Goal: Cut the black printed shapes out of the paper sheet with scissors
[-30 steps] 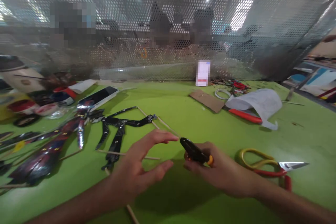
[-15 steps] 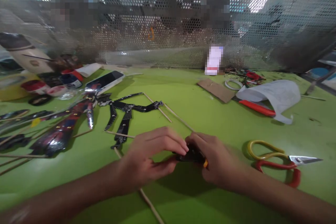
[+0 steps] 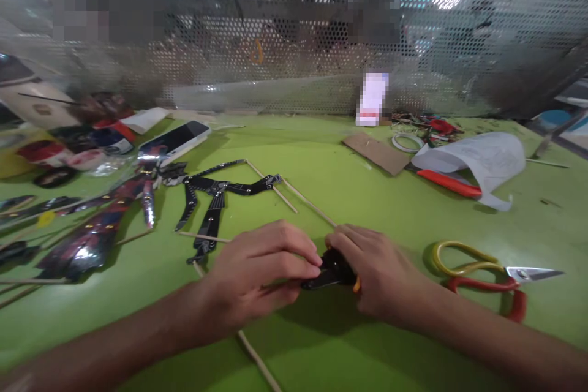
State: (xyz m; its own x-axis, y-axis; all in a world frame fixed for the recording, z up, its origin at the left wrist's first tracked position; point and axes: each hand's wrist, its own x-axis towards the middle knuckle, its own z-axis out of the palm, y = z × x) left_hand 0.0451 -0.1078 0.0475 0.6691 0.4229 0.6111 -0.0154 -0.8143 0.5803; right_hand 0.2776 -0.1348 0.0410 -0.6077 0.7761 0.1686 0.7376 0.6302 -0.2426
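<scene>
My right hand [image 3: 379, 272] is wrapped round a small dark object, and a bit of orange shows below its fingers. Part of a shiny black piece [image 3: 324, 274] sticks out between my hands; its exact kind is hard to make out. With thumb and fingers drawn together, my left hand [image 3: 261, 269] grips the near edge of that piece. Beyond my left hand lies a black jointed puppet figure [image 3: 214, 199] with thin wooden sticks at its limbs. One stick [image 3: 258, 360] passes under my left wrist. Scissors [image 3: 487, 275] with yellow and red handles lie right of my right hand.
On the left are a dark red puppet [image 3: 89, 236], paint jars [image 3: 114, 135] and a white phone [image 3: 177, 139]. At the right are a brown card [image 3: 376, 153], a tape roll [image 3: 408, 143], a red-handled tool [image 3: 449, 184] and curled paper [image 3: 498, 159]. A perforated screen [image 3: 298, 55] stands behind.
My left fingers have shifted slightly left along the black piece, and more of it shows between my hands. The view has turned a little, so the left side sits farther left.
</scene>
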